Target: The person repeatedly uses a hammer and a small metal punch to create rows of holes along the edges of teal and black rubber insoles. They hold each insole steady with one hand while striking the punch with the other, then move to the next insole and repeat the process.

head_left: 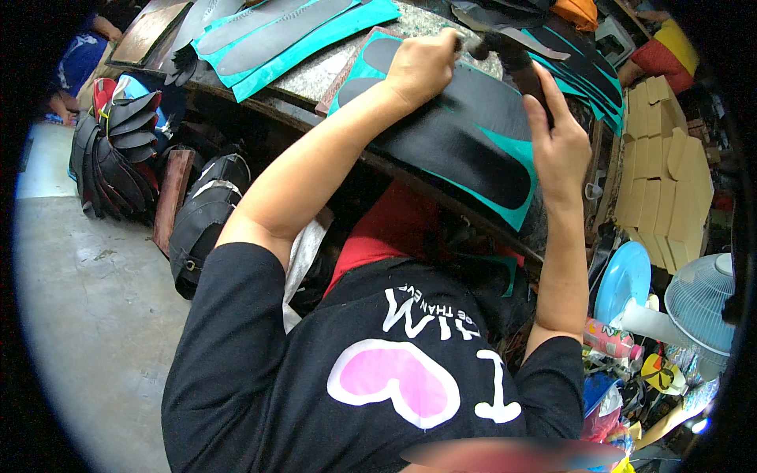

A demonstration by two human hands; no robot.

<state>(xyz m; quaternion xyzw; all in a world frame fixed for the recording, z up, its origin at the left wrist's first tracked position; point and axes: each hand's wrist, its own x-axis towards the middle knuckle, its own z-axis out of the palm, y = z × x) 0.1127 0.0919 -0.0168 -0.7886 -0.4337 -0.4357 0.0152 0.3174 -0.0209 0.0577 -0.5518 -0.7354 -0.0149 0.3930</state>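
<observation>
On the bench in front of me, a teal sheet (516, 206) carries large black insole-shaped pieces (481, 162). My left hand (423, 69) is above its far part, with fingers curled closed. Whatever those fingers pinch is too small and blurred to make out. At the sheet's right side, my right hand (561, 146) grips a dark hammer-like tool (519, 69), thumb and forefinger along its handle. The tool's rounded end lies close to my left fingertips. Where the tool meets the sheet is hidden.
More teal sheets with grey insole shapes (276, 43) lie at the far left of the bench. Others (583, 75) are stacked at the right. Tan cardboard pieces (658, 173) and a fan (698, 303) stand to the right. A bundle of black pieces (118, 154) is on the left.
</observation>
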